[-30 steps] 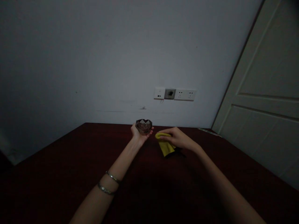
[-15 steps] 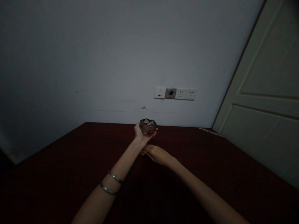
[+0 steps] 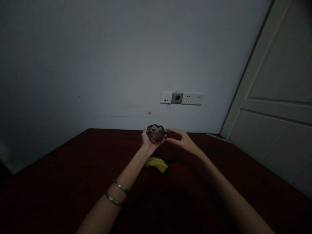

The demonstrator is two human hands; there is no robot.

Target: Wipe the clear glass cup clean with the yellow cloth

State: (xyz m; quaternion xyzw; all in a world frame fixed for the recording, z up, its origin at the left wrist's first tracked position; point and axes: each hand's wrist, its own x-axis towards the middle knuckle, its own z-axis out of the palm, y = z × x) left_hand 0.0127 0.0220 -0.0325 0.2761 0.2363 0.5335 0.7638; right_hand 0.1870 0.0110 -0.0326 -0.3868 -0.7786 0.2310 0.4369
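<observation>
Left hand (image 3: 147, 143) fingers curled round glass dish (image 3: 155, 133), right hand (image 3: 181, 140) fingers spread beside it (empty), yellow cloth (image 3: 157, 164) on counter (image 3: 73, 169)

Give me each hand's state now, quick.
Left hand: closed around a glass dish.
Right hand: open, empty, fingertips near the dish.
</observation>
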